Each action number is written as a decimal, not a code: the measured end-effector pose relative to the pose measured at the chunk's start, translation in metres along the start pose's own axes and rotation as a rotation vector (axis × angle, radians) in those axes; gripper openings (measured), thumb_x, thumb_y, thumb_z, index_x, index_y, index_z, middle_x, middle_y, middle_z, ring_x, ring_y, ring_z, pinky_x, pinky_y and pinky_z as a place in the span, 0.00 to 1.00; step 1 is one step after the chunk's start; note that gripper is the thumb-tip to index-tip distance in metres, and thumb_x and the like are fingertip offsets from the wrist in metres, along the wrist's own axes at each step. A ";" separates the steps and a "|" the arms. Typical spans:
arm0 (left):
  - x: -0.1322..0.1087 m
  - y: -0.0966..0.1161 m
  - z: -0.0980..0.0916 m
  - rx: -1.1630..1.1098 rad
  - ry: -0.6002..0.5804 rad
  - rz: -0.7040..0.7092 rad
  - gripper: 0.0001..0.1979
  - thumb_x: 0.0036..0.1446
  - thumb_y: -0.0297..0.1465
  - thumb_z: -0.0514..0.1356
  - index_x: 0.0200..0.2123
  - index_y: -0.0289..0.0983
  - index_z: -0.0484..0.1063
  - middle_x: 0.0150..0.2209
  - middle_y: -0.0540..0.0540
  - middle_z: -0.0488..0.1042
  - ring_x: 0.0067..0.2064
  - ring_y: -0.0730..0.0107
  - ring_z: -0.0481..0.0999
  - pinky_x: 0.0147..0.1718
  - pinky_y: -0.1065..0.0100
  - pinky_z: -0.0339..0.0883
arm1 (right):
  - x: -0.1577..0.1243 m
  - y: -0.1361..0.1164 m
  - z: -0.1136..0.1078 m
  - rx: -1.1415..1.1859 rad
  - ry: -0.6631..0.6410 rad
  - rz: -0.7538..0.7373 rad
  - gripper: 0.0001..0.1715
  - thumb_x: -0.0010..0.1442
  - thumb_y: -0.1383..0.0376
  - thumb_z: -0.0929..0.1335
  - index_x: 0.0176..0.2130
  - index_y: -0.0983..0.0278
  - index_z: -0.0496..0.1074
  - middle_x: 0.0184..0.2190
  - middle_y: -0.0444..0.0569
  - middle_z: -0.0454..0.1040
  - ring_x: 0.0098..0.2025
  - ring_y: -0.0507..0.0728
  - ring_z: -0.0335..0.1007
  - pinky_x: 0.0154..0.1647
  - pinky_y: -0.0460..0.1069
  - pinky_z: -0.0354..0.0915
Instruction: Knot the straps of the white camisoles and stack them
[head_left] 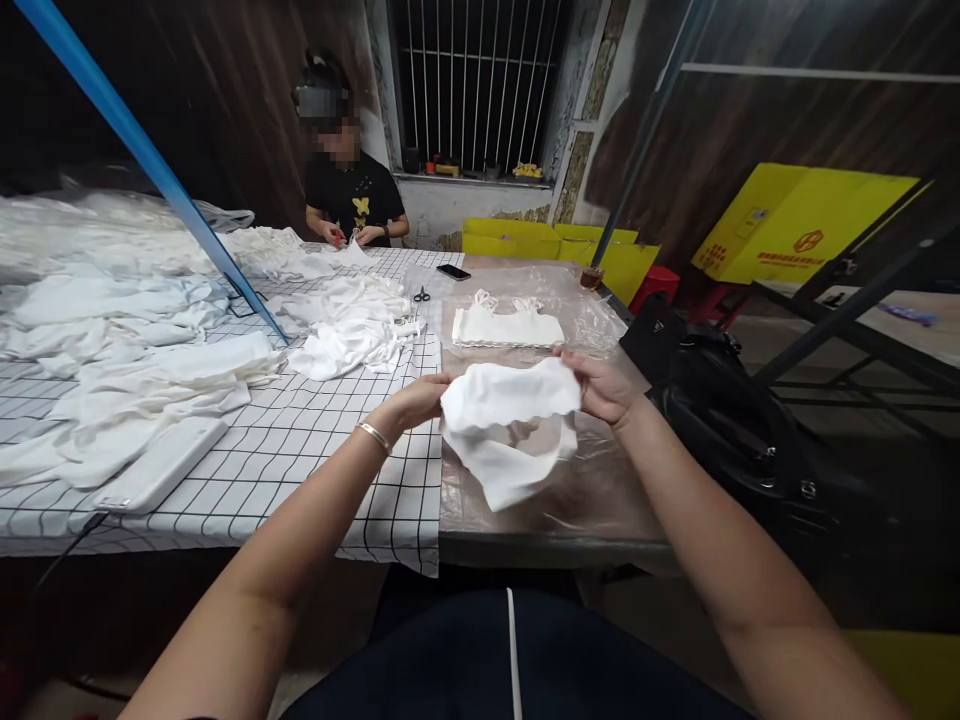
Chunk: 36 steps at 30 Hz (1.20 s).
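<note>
A white cloth garment [510, 425] hangs between my two hands just above the clear plastic sheet [600, 480] on the table. My left hand [416, 400] grips its left edge, fingers closed; a bangle sits on that wrist. My right hand [604, 385] pinches its right edge. Part of the garment droops onto the plastic. A neat stack of folded white garments [506, 325] lies just beyond my hands.
Piles of white garments [345, 330] cover the checked tablecloth [300, 450] to the left. Scissors [421, 294] and a phone [453, 271] lie farther back. A person in black [352, 195] works at the far end. A blue pole [150, 160], a black bag [720, 400] and yellow boxes [795, 225] are nearby.
</note>
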<state>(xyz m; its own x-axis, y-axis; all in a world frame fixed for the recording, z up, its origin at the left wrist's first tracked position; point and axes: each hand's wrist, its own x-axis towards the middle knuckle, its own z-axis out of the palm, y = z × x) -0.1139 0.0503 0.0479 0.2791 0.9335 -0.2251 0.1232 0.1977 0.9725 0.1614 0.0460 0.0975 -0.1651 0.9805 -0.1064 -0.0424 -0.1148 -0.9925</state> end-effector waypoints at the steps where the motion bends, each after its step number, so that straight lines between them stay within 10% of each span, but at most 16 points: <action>1: 0.000 -0.002 -0.001 0.131 0.149 0.006 0.13 0.49 0.33 0.63 0.37 0.34 0.69 0.34 0.43 0.73 0.35 0.65 0.73 0.34 0.65 0.66 | 0.003 0.011 -0.011 -0.121 0.096 0.017 0.17 0.47 0.59 0.73 0.34 0.60 0.64 0.27 0.44 0.71 0.31 0.56 0.70 0.35 0.52 0.69; 3: -0.005 -0.008 0.005 0.347 0.387 0.114 0.10 0.53 0.33 0.60 0.38 0.35 0.68 0.35 0.44 0.73 0.35 0.66 0.72 0.34 0.66 0.66 | 0.005 0.034 -0.030 -0.373 0.314 0.027 0.20 0.43 0.61 0.74 0.33 0.60 0.63 0.26 0.42 0.68 0.29 0.54 0.67 0.36 0.52 0.68; 6: -0.020 -0.017 0.025 0.531 0.314 0.371 0.06 0.58 0.31 0.55 0.37 0.36 0.68 0.36 0.44 0.73 0.37 0.67 0.72 0.38 0.66 0.66 | -0.006 0.061 -0.040 -0.560 0.445 -0.071 0.18 0.43 0.61 0.74 0.31 0.61 0.64 0.26 0.42 0.66 0.30 0.54 0.65 0.36 0.51 0.66; 13: -0.001 -0.015 0.062 1.180 0.003 0.468 0.14 0.48 0.35 0.64 0.39 0.36 0.72 0.42 0.39 0.73 0.47 0.50 0.70 0.48 0.52 0.60 | -0.053 0.088 0.053 -0.788 -0.199 -0.333 0.10 0.52 0.61 0.73 0.29 0.62 0.70 0.31 0.47 0.74 0.35 0.56 0.69 0.40 0.51 0.65; 17: 0.029 0.000 0.054 1.093 0.013 0.367 0.02 0.49 0.25 0.59 0.27 0.35 0.73 0.33 0.40 0.75 0.39 0.56 0.74 0.41 0.61 0.63 | -0.055 0.100 0.075 -1.080 -0.231 -0.346 0.19 0.46 0.67 0.76 0.39 0.63 0.72 0.37 0.51 0.75 0.42 0.61 0.69 0.45 0.54 0.63; 24: 0.034 0.097 0.018 0.725 0.384 0.472 0.03 0.50 0.28 0.59 0.28 0.34 0.72 0.28 0.46 0.74 0.30 0.67 0.71 0.30 0.68 0.63 | -0.024 0.064 0.024 -0.790 -0.004 -0.254 0.07 0.49 0.66 0.71 0.32 0.63 0.71 0.29 0.44 0.71 0.28 0.52 0.63 0.32 0.47 0.61; 32: 0.029 0.199 0.041 0.828 0.395 0.776 0.06 0.45 0.19 0.57 0.27 0.31 0.72 0.26 0.45 0.69 0.40 0.60 0.70 0.45 0.59 0.64 | 0.026 -0.018 0.073 -0.250 0.166 -0.674 0.19 0.53 0.53 0.70 0.41 0.60 0.66 0.40 0.47 0.72 0.38 0.53 0.67 0.37 0.47 0.63; 36: 0.019 0.225 0.038 0.873 0.406 0.774 0.06 0.47 0.19 0.57 0.29 0.30 0.73 0.26 0.46 0.66 0.40 0.62 0.69 0.46 0.59 0.64 | 0.031 -0.034 0.078 -0.237 0.026 -0.629 0.25 0.52 0.51 0.71 0.45 0.60 0.67 0.36 0.45 0.72 0.37 0.54 0.69 0.34 0.47 0.64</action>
<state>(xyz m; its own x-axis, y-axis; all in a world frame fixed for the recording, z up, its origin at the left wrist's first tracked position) -0.0449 0.1013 0.2600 0.2651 0.7717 0.5781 0.6947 -0.5687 0.4404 0.0805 0.0682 0.1329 -0.1561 0.8531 0.4978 0.0956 0.5146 -0.8521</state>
